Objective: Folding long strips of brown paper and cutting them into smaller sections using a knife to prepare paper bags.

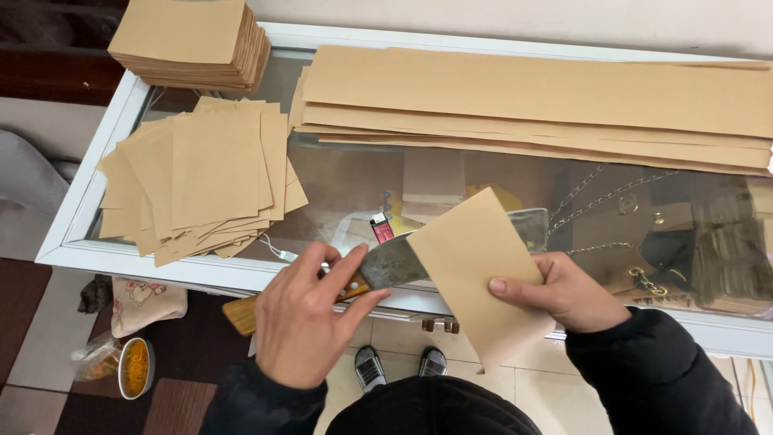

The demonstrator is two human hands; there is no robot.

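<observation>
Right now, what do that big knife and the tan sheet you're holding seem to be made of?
Knife: dull grey blade, apparently steel, mottled and unpolished; the handle looks like light wood, with pale rivets. Left hand holds it.
Tan sheet: matte brown kraft-type paper, probably; it is thin with a crisp edge. Right hand pinches it.

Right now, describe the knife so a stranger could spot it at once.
On the white-framed glass counter, look at its near edge, under the left hand. The knife has a broad grey blade and brown wooden handle, the only metal tool among tan paper sheets.
</observation>
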